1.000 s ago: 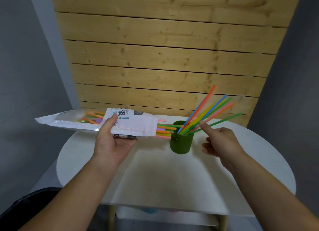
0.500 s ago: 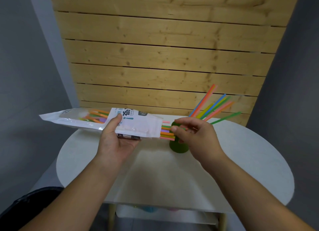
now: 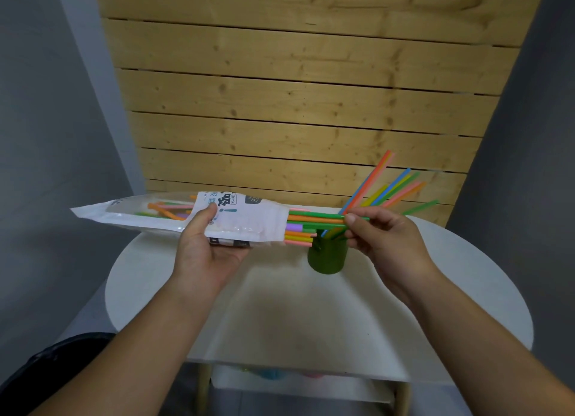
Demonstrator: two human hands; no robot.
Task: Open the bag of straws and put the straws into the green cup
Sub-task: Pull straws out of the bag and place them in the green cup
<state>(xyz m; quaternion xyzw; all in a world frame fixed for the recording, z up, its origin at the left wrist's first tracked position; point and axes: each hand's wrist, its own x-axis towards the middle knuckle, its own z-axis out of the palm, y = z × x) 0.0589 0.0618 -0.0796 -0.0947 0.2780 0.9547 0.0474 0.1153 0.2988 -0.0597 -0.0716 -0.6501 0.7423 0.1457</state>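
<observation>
Table | one green cup (part-filled) | left hand grips one bag | right fingers pinch protruding straws

A round white table stood before a pale wooden plank panel, flanked by grey walls.

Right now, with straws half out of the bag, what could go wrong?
1. The right hand pinches only a few long straws; the loose straws poking from the mouth of the bag, in the left hand, could drag out and drop on the table.
2. The cup straws all lean right, so the green cup may tip if the right hand, seemingly close to its rim, knocks it.
</observation>
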